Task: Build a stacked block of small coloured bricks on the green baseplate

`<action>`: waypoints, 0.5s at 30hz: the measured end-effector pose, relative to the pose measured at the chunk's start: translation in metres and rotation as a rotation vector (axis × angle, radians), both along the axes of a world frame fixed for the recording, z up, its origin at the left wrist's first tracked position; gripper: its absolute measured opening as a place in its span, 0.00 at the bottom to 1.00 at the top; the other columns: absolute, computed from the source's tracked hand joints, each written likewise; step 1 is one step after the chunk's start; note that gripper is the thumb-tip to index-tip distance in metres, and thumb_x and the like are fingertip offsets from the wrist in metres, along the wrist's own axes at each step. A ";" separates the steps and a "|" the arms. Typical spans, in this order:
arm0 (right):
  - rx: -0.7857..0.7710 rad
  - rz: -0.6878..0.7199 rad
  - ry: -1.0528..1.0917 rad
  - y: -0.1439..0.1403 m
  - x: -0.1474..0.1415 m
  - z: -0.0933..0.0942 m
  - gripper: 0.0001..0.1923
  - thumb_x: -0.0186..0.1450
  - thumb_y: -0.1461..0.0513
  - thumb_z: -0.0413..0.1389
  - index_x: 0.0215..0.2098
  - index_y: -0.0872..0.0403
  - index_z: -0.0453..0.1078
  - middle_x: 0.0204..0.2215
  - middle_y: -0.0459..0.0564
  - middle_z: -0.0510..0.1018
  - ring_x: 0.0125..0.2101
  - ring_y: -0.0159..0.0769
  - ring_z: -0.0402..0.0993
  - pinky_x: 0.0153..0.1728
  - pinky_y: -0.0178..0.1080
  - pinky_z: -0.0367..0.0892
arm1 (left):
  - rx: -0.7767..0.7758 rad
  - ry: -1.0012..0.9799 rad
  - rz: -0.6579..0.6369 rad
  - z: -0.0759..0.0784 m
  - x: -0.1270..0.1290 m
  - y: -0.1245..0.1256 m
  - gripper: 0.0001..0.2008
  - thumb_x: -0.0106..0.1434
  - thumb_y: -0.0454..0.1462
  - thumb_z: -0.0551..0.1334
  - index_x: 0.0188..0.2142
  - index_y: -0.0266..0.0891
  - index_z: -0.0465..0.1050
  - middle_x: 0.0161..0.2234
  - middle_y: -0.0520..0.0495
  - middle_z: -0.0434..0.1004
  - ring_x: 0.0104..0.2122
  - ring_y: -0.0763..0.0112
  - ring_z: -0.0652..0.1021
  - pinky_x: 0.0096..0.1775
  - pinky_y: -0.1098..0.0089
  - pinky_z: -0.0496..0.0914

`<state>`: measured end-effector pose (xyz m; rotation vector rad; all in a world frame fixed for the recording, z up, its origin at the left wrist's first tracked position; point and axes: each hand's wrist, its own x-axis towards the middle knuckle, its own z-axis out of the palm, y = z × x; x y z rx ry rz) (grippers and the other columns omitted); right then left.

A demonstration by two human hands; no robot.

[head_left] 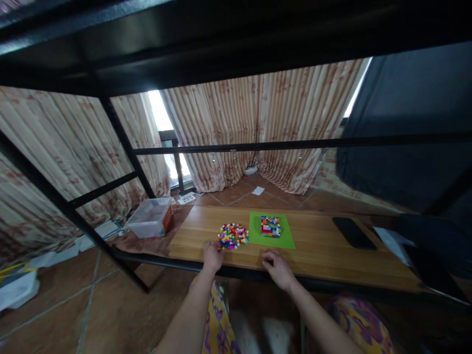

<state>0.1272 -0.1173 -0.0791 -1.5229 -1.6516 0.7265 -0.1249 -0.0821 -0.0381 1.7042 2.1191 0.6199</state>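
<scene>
A pile of small coloured bricks (233, 236) lies on the wooden table (324, 255), just left of a green baseplate (271, 240). On the far part of the plate stands a flat block of red, blue and mixed bricks (270, 226). My left hand (213, 255) rests at the table's near edge, its fingertips at the near-left rim of the pile. My right hand (277, 268) lies palm down just in front of the baseplate, fingers loosely curled. I see nothing held in either hand.
A black phone (353, 232) lies on the table to the right. A clear plastic box (151, 218) sits at the table's left end. Black metal frame bars (295, 144) cross in front and overhead. Curtains hang behind; tiled floor lies below.
</scene>
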 end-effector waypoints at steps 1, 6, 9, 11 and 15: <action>-0.003 0.010 -0.002 0.000 0.001 -0.001 0.09 0.58 0.64 0.55 0.36 0.54 0.76 0.40 0.54 0.78 0.42 0.41 0.76 0.49 0.42 0.69 | 0.004 0.010 0.006 -0.001 0.002 -0.001 0.08 0.59 0.33 0.63 0.40 0.36 0.72 0.46 0.40 0.75 0.48 0.62 0.76 0.50 0.68 0.66; -0.009 0.049 -0.009 0.004 0.003 -0.006 0.09 0.58 0.66 0.56 0.35 0.54 0.76 0.41 0.54 0.77 0.43 0.40 0.76 0.50 0.41 0.68 | 0.025 0.052 0.037 -0.005 0.009 -0.001 0.06 0.62 0.32 0.61 0.39 0.36 0.74 0.45 0.40 0.75 0.46 0.64 0.76 0.50 0.68 0.67; -0.011 0.063 -0.007 0.007 0.004 -0.007 0.08 0.58 0.66 0.56 0.34 0.54 0.77 0.40 0.53 0.77 0.42 0.40 0.75 0.49 0.40 0.68 | 0.034 0.073 0.039 -0.008 0.010 0.000 0.06 0.63 0.32 0.61 0.39 0.35 0.74 0.44 0.40 0.75 0.46 0.64 0.75 0.51 0.67 0.67; -0.015 0.064 -0.005 0.010 0.005 -0.007 0.08 0.59 0.66 0.55 0.33 0.54 0.77 0.38 0.53 0.77 0.40 0.39 0.76 0.48 0.40 0.68 | 0.034 0.087 0.030 -0.010 0.009 0.001 0.06 0.63 0.32 0.61 0.40 0.35 0.74 0.44 0.40 0.75 0.47 0.65 0.75 0.52 0.66 0.67; -0.018 0.058 0.003 0.012 0.005 -0.008 0.08 0.59 0.66 0.55 0.32 0.54 0.77 0.36 0.52 0.77 0.38 0.38 0.76 0.46 0.40 0.68 | 0.014 0.107 -0.021 -0.013 0.004 0.005 0.12 0.66 0.38 0.61 0.47 0.35 0.72 0.48 0.41 0.74 0.48 0.63 0.75 0.50 0.59 0.71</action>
